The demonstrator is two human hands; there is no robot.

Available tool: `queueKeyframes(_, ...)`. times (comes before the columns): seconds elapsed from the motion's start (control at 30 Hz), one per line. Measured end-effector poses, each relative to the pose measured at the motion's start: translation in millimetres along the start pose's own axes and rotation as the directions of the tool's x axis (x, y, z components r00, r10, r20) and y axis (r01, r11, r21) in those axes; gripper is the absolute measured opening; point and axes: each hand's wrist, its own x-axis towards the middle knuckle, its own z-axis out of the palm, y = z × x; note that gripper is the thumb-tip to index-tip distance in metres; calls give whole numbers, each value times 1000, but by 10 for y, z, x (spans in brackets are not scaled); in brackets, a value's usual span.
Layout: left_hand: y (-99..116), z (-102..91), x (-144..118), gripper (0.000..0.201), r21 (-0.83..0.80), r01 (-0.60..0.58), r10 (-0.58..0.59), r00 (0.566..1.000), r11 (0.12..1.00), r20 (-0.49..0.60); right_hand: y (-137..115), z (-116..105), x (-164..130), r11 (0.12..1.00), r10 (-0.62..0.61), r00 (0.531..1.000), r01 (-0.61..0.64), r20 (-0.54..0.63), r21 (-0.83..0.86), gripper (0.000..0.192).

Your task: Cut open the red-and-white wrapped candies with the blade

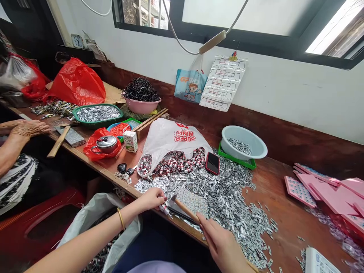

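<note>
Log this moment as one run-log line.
left hand: pinches small metal piece on stone slab | right hand: grips hammer | around: loose metal pieces

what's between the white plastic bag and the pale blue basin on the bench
In the head view, a dark phone lies between the white bag and the basin, on loose silver metal pieces.
</note>
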Motion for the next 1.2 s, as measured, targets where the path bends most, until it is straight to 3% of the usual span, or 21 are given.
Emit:
queueKeyframes(0.2, 18, 13, -12, 11, -10, 15, -15, 1000, 1000, -14, -55, 119, -1, 983, -98, 995, 95, -10, -154, 53)
queueKeyframes(0.33, 35, 23, -21, 8, -30, 15, -15, 1000, 999, -27, -69, 109, 10, 981, -88, 996, 87, -1, -171, 56)
queueKeyframes(0.63, 40, -16, -80, 15, -182, 19, -23, 1000, 983, -21, -85, 246, -11, 957, -111, 994, 105, -4, -270, 46)
queueKeyframes(0.77, 37, -31, -130, 25, -264, 29, -33, 999, 964, -11, -99, 190, 5, 963, -98, 995, 92, -10, -255, 48)
queueKeyframes(1.2, -2, 30, -96, 19, -346, 38, -45, 999, 937, -12, -142, 196, 50, 977, -86, 995, 76, -42, -199, 48)
